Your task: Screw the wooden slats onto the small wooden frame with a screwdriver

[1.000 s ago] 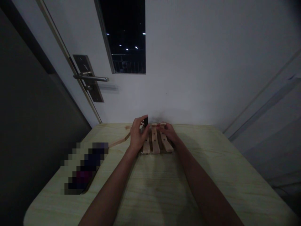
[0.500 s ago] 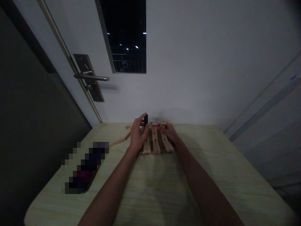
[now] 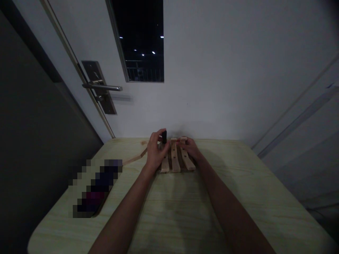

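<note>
A small rack of three wooden slats (image 3: 175, 160) with holes lies on the pale wood-grain table (image 3: 185, 211) near its far edge. My left hand (image 3: 155, 151) is closed round a small black object (image 3: 164, 136) held upright over the far end of the left slat. My right hand (image 3: 190, 148) rests on the far end of the right slat, fingers curled and pinching its tip. Both forearms reach in from the bottom of the view.
A loose thin wooden strip (image 3: 135, 158) lies left of the slats. A blurred-out dark object (image 3: 95, 188) sits at the table's left side. Behind the table stand a white door with a metal handle (image 3: 102, 87) and a dark window (image 3: 140, 40).
My left hand has turned the black object slightly and lowered it a little toward the slats. My right hand has stayed on the right slat.
</note>
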Available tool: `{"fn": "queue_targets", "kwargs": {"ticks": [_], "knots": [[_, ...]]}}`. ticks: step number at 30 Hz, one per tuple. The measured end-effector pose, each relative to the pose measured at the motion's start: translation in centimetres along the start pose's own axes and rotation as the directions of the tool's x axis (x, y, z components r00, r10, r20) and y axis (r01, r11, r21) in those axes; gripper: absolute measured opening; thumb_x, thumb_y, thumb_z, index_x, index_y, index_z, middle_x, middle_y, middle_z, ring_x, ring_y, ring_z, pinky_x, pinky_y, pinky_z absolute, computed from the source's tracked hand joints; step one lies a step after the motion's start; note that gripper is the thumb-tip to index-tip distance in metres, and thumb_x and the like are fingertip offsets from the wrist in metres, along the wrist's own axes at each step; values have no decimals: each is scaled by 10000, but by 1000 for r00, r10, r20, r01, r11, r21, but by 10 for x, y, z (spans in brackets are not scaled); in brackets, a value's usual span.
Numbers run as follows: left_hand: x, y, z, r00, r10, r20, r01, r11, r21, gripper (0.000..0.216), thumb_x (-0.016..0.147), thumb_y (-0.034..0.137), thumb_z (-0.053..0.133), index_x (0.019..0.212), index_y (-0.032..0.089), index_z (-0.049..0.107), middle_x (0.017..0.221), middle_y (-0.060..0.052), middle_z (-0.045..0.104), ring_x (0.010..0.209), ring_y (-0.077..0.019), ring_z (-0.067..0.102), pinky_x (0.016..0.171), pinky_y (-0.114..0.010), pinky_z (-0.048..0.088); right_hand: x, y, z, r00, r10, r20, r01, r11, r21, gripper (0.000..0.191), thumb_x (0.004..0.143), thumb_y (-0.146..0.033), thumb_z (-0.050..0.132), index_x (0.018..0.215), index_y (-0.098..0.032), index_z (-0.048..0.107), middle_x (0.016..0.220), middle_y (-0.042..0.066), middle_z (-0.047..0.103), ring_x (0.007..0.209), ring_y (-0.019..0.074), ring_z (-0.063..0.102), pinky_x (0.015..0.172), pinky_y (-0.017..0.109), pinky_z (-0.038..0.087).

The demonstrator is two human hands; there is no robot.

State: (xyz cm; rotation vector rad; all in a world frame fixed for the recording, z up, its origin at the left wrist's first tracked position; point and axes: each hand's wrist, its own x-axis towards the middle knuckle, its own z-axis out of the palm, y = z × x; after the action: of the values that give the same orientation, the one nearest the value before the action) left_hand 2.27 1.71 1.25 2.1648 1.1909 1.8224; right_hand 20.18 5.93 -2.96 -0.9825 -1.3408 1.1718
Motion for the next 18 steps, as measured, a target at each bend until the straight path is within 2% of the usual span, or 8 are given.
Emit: {"fn": "queue_targets", "kwargs": {"ticks": [6,18], "knots": [[1,-1,0,999,-6,-33,7,1000,25,368,828,204,610,1185,240,526,894,-17,539,761,-132,536,719,-289,486,-1,1,-1,1000,8,-5,-8,1000,-19,312,609,-389,744,801,-163,648,766,20,666,680,140,589,665,279,462],[-2,-3,2,997,-71,0,71,997,-38,524,833,158,549,1329,230,396,1021,-62,608,786,-140,574,749,-309,511,0,1,0,999,-27,-19,26,998,-59,336,610,-413,731,812,-157,647,768,26,662,696,141,580,670,280,466]]}}
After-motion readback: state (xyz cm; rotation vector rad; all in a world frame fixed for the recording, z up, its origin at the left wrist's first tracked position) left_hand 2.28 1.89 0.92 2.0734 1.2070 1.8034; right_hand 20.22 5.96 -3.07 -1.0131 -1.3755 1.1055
